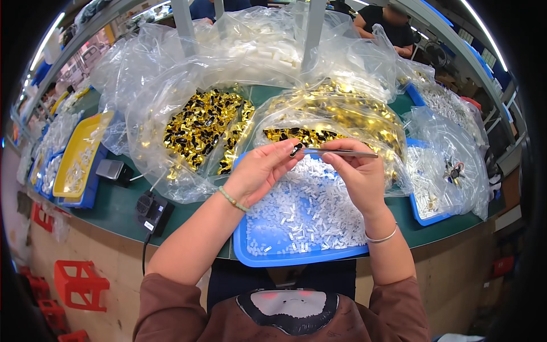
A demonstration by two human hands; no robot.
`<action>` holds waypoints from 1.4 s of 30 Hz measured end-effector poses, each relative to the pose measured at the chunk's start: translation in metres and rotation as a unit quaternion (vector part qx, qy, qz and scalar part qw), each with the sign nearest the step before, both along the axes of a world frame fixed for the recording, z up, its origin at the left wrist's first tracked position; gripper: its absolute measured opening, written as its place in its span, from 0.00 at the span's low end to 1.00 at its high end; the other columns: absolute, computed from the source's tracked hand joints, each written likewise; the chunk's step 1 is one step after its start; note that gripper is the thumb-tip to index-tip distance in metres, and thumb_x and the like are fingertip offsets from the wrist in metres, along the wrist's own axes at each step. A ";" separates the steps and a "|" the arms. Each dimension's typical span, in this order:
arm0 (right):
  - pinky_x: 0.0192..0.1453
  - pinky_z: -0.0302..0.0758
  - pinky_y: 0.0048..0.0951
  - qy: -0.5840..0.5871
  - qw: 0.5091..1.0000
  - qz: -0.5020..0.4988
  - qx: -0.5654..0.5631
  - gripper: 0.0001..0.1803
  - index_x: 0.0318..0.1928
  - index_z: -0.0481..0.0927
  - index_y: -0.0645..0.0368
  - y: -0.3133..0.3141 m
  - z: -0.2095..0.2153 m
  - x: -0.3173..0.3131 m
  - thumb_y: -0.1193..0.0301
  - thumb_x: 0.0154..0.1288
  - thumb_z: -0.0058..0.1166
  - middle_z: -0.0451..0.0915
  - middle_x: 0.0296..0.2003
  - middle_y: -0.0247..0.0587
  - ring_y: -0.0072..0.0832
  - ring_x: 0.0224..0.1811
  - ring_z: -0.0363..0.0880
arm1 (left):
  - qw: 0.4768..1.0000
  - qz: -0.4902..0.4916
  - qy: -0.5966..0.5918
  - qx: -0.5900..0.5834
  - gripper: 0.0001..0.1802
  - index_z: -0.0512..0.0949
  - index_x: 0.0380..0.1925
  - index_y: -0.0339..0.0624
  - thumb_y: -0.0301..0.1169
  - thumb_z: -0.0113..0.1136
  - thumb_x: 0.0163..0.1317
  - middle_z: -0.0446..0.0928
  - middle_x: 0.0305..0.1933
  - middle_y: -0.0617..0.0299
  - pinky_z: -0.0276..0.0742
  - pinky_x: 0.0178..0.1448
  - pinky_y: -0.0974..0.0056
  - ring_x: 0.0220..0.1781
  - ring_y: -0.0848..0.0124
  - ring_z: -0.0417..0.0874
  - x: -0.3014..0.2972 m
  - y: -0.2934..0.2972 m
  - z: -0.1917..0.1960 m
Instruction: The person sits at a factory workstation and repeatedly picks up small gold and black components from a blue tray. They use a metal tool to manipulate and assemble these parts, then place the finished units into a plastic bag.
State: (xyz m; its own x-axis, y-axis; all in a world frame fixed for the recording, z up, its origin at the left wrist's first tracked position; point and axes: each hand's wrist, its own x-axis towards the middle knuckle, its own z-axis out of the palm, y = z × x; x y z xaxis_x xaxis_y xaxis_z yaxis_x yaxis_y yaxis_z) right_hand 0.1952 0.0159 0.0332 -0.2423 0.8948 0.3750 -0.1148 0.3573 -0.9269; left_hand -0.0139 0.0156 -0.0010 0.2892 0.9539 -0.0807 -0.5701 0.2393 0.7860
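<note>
Within pinched right hand (362,172), tweezers (358,153)

wearer's hands (263,170): 2 | tweezers (366,154): 1 | held black piece (296,150): 1 | bracelets (232,199): 2 | white pieces (302,219), gold pieces (196,128): uncountable

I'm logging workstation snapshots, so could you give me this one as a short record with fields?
Left hand: the hand pinches a black piece at the fingertips
Right hand: the hand holds tweezers, tip at the black piece; contact unclear
Below hands: blue tray of loose white pieces
Beyond tray: clear bags with gold-and-black pieces
Far left: yellow tray holding white pieces
Surface: green table
</note>
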 end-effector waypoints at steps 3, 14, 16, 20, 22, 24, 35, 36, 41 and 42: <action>0.44 0.77 0.18 -0.017 1.000 -0.017 0.010 0.10 0.45 0.80 0.67 0.001 -0.002 -0.001 0.82 0.62 0.60 0.83 0.38 0.38 0.20 0.40 0.82 | 1.000 -0.005 0.000 -0.006 0.21 0.69 0.59 0.30 0.29 0.54 0.70 0.76 0.56 0.54 0.78 0.60 0.74 0.57 0.71 0.79 0.001 -0.002 0.001; 0.40 0.74 0.17 -0.010 0.999 -0.037 0.006 0.07 0.41 0.82 0.67 0.001 0.000 0.000 0.79 0.62 0.61 0.84 0.34 0.36 0.17 0.36 0.80 | 1.000 -0.016 -0.005 -0.007 0.22 0.68 0.60 0.29 0.29 0.54 0.70 0.77 0.55 0.54 0.80 0.58 0.75 0.56 0.72 0.79 0.001 -0.002 0.001; 0.40 0.75 0.17 -0.019 0.999 -0.031 0.010 0.08 0.42 0.81 0.67 0.001 -0.001 0.001 0.80 0.62 0.61 0.84 0.34 0.37 0.17 0.36 0.80 | 1.000 -0.015 0.000 -0.008 0.22 0.68 0.60 0.29 0.29 0.54 0.70 0.77 0.55 0.54 0.80 0.58 0.75 0.56 0.72 0.79 0.001 -0.002 0.002; 0.40 0.75 0.17 -0.014 0.999 -0.040 0.017 0.09 0.43 0.81 0.68 0.002 0.001 0.001 0.80 0.62 0.60 0.84 0.35 0.38 0.19 0.37 0.81 | 1.000 -0.019 -0.003 -0.008 0.22 0.68 0.60 0.30 0.29 0.54 0.70 0.76 0.55 0.53 0.80 0.58 0.75 0.56 0.72 0.79 0.000 -0.004 0.003; 0.40 0.75 0.17 -0.005 0.999 -0.034 0.019 0.09 0.43 0.81 0.68 0.001 0.001 0.000 0.80 0.62 0.60 0.84 0.35 0.38 0.19 0.37 0.81 | 1.000 -0.018 -0.003 -0.005 0.22 0.68 0.60 0.30 0.29 0.54 0.70 0.76 0.56 0.53 0.80 0.58 0.75 0.56 0.71 0.79 0.000 -0.003 0.003; 0.40 0.75 0.17 -0.001 0.999 -0.030 0.015 0.09 0.43 0.81 0.68 0.001 0.000 0.001 0.80 0.62 0.60 0.84 0.34 0.38 0.19 0.37 0.81 | 1.000 -0.018 -0.001 -0.008 0.22 0.68 0.61 0.30 0.29 0.54 0.70 0.76 0.56 0.53 0.80 0.58 0.75 0.57 0.71 0.79 0.001 -0.003 0.003; 0.38 0.74 0.16 0.002 0.998 -0.050 0.025 0.08 0.42 0.81 0.68 0.002 0.000 0.001 0.79 0.62 0.61 0.84 0.34 0.37 0.16 0.34 0.79 | 1.000 -0.022 -0.003 -0.010 0.22 0.68 0.61 0.30 0.28 0.54 0.70 0.77 0.55 0.53 0.80 0.57 0.75 0.56 0.72 0.80 0.000 -0.004 0.004; 0.38 0.74 0.16 0.002 0.999 -0.044 0.020 0.08 0.42 0.81 0.68 0.001 0.000 0.001 0.79 0.62 0.61 0.84 0.34 0.37 0.16 0.34 0.79 | 1.000 -0.020 -0.003 -0.010 0.22 0.68 0.61 0.30 0.28 0.54 0.70 0.77 0.55 0.53 0.80 0.57 0.75 0.55 0.72 0.80 0.000 -0.003 0.003; 0.37 0.73 0.15 -0.002 0.999 -0.037 0.007 0.08 0.42 0.81 0.67 0.001 0.001 0.001 0.79 0.62 0.60 0.84 0.33 0.37 0.16 0.35 0.79 | 1.000 -0.023 0.000 -0.008 0.22 0.68 0.60 0.31 0.29 0.54 0.70 0.77 0.54 0.54 0.81 0.56 0.75 0.55 0.72 0.80 0.000 -0.003 0.003; 0.37 0.73 0.15 -0.006 0.999 -0.039 0.008 0.07 0.42 0.82 0.67 0.001 0.001 0.002 0.79 0.62 0.60 0.84 0.33 0.37 0.16 0.35 0.79 | 1.000 -0.025 0.000 -0.006 0.22 0.68 0.60 0.31 0.29 0.54 0.70 0.77 0.54 0.54 0.81 0.56 0.75 0.54 0.72 0.80 0.000 -0.003 0.003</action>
State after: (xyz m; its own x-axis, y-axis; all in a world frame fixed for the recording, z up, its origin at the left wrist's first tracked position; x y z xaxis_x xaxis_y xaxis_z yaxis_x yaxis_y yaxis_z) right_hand 0.1967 0.0171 0.0339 -0.1763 0.9055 0.3860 -0.0739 0.3789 -0.9225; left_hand -0.0143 0.0125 0.0017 0.3373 0.9369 -0.0923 -0.5572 0.2777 0.7826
